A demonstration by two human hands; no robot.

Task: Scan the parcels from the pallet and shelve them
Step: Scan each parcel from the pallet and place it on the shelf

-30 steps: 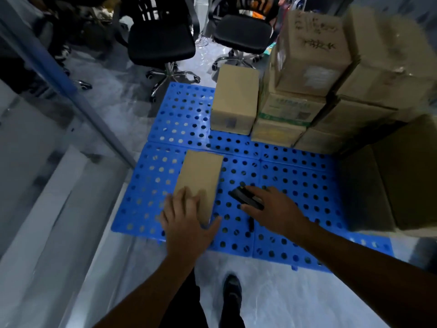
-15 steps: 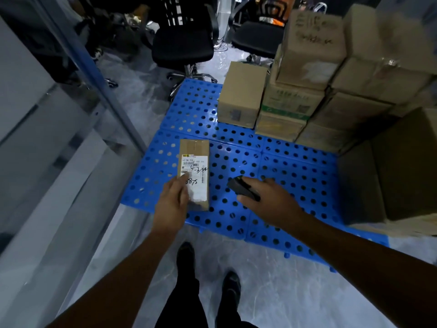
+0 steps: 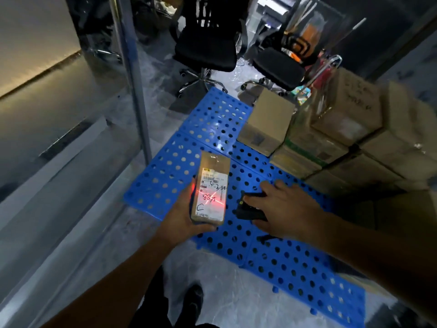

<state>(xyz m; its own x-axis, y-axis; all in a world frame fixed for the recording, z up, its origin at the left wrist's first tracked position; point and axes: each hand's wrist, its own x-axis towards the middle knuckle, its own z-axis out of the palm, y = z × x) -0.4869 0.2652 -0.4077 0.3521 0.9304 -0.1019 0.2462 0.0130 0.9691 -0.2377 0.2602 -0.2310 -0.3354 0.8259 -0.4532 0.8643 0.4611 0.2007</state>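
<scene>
The left hand [image 3: 182, 215] cradled a small cardboard parcel [image 3: 211, 188] from beneath, fingers curled round its near end, label up, held above the near-left part of the blue perforated pallet [image 3: 205, 119]. A red aiming cross lay on the white shipping label [image 3: 212, 194], over the handwritten digits rather than the printed barcode nearer the label's top. To scan well, the beam probably needed nudging toward that barcode, with the parcel kept flat and steady. Just right of the parcel, the right hand [image 3: 283, 211] was closed round a black handheld scanner [image 3: 249, 208] aimed at it. Farther right, stacked cardboard cartons [image 3: 343, 143] crowded the pallet's far-right side. Beyond the pallet stood two black office chairs [image 3: 208, 50]. No shelf showed clearly; a metal post [image 3: 132, 79] stood left of the pallet.
</scene>
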